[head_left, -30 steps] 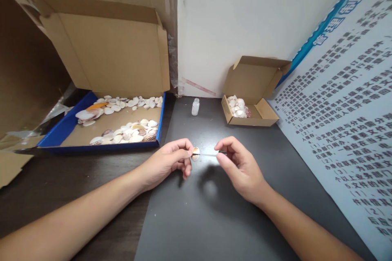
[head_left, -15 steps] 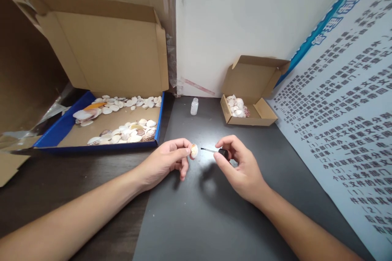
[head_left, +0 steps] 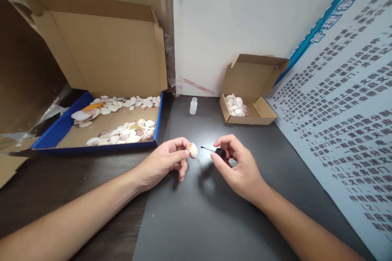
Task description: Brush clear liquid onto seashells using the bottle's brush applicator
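My left hand (head_left: 170, 157) pinches a small white and yellowish seashell (head_left: 192, 150) at its edge between thumb and fingers. To the right, my right hand (head_left: 237, 163) grips the black cap of a small brush (head_left: 219, 153). The brush's thin stem points left, and its dark tip stops a little short of the shell, apart from it. Farther back on the grey mat stands an uncapped small clear bottle (head_left: 193, 107) with whitish contents, upright and touched by neither hand.
At the left, an open blue-sided cardboard box (head_left: 107, 147) holds several seashells in two groups. A smaller open cardboard box (head_left: 251, 120) with white shells stands at the back right. Behind is a white panel (head_left: 226, 20); a printed poster (head_left: 346, 110) lines the right side.
The shell has turned slightly in my left hand, showing more of its face. My right hand with the brush has shifted slightly left. The view has moved a little.
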{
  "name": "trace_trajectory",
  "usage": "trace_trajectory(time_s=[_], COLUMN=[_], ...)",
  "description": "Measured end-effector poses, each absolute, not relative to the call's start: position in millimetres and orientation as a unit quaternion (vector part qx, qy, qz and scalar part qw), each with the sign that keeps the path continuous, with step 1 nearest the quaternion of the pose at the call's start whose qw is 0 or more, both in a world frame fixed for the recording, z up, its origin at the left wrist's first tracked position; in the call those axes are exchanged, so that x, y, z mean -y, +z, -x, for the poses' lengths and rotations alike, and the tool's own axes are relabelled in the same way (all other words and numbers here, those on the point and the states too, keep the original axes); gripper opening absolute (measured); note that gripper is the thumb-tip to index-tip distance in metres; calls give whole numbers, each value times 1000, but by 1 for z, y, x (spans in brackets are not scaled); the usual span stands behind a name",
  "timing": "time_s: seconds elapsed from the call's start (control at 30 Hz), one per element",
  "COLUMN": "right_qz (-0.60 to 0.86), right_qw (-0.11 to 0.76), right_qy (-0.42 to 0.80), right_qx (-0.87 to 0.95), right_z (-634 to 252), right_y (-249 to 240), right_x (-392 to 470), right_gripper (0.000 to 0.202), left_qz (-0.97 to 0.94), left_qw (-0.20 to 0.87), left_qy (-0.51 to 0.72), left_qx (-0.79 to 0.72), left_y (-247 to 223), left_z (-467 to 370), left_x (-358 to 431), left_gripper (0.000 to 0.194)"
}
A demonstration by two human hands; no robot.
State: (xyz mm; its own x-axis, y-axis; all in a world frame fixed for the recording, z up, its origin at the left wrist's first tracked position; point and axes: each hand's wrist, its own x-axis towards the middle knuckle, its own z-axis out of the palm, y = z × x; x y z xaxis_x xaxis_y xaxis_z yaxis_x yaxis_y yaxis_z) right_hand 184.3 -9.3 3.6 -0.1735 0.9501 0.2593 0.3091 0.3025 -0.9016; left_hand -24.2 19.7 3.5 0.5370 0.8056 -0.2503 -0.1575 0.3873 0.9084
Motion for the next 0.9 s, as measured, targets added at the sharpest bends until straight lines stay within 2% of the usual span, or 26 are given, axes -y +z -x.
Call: trace_trajectory(time_s=[0.13, 0.27, 0.4, 0.53, 0.7, 0.9], right_qz=[447, 464, 442, 469, 436, 451], right_qw=[447, 439, 442, 429, 441, 445], right_qy=[398, 369, 395, 351, 369, 330], right_qx=[664, 675, 673, 688, 693, 699], right_z=[-184, -185, -184, -183, -183, -183], right_y=[4, 4, 5, 5, 4, 5], right_x=[9, 9, 9, 10, 12, 12], right_gripper=[9, 12, 8, 13, 8, 11], left_qz=[-451, -452, -452, -446, -443, -437], left_qw=[751, 753, 753, 755, 758, 759], left_qy=[319, 318, 315, 317, 320, 322], left_qx=[-360, -358, -361, -362, -356, -361], left_y=[3, 2, 3, 3, 1, 2], left_z=[25, 24, 24, 24, 24, 25], left_x=[-20, -21, -20, -19, -19, -19], left_gripper=[20, 18, 18, 18, 17, 16])
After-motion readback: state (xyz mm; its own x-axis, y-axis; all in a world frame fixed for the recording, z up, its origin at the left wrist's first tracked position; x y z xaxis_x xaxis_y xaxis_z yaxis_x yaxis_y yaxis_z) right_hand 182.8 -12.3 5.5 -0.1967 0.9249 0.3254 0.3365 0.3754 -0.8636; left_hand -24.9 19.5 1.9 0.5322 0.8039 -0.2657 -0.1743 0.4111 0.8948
